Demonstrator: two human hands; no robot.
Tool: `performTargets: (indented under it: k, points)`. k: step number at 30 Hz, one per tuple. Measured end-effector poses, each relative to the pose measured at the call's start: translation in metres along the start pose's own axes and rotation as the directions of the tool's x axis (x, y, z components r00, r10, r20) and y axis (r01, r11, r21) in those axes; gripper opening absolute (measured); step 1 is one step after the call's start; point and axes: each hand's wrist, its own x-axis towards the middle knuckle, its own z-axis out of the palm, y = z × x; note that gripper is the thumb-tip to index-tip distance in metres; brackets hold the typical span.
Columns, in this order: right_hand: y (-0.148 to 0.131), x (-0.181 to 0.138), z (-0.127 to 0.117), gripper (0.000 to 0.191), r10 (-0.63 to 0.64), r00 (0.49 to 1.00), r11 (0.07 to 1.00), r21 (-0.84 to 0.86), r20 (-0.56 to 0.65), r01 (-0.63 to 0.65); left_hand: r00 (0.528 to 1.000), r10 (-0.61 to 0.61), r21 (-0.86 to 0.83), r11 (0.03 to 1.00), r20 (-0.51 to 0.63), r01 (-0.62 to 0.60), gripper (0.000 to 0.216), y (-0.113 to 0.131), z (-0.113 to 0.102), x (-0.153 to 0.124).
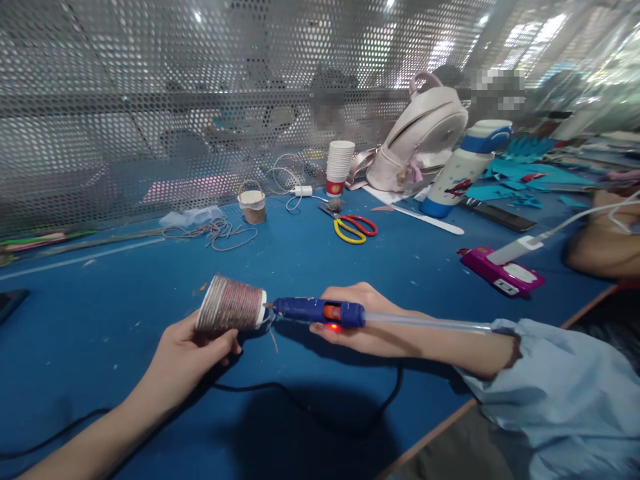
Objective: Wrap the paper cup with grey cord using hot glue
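Handle of glue gun (305, 310) hidden, dark flat object (11, 303) cut off by left edge

I work in what looks like a shared craft room: scissors (342, 217) near centre, cut blue paper (530, 175) upper right, a glue gun (305, 310) in my right grip (380, 341), another person's arm (603, 243) far right.

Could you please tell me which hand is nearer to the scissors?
Right. The right hand, holding the glue gun, is below the scissors in view; the left hand, holding the cup, is farther off, lower left.
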Motion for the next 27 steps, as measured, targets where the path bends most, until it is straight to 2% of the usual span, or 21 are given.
performTargets:
  k: [7,15,20,25,27]
  points:
    - [-0.0029,-0.0030,0.0012,0.018,-0.018,0.995,0.993,0.116,0.098,0.007,1.000,-0.003,0.009,1.000,0.008,0.003,0.015,-0.0012,0.0003,0.0002]
    - [-0.0042,0.0018,-0.0037,0.027,0.032,0.999,0.999,0.024,0.008,-0.032,1.000,0.016,0.017,1.000,0.025,-0.017,0.013,0.0008,0.0004,0.0001]
    - [-0.0057,0.0029,-0.0051,0.029,0.054,0.999,0.997,0.061,0.000,-0.054,0.998,-0.003,-0.032,0.999,-0.067,0.001,0.013,0.0070,0.0049,-0.0046]
    - [-0.0075,0.0049,-0.0069,0.031,0.170,0.985,0.981,0.092,0.000,-0.170,1.000,-0.003,-0.012,1.000,-0.005,0.002,0.013,0.0045,0.0028,-0.0033]
    - [-0.0074,0.0046,-0.0065,0.031,0.165,0.986,0.982,0.086,0.005,-0.165,1.000,0.011,-0.008,1.000,-0.010,-0.012,0.013,0.0026,0.0019,-0.0022]
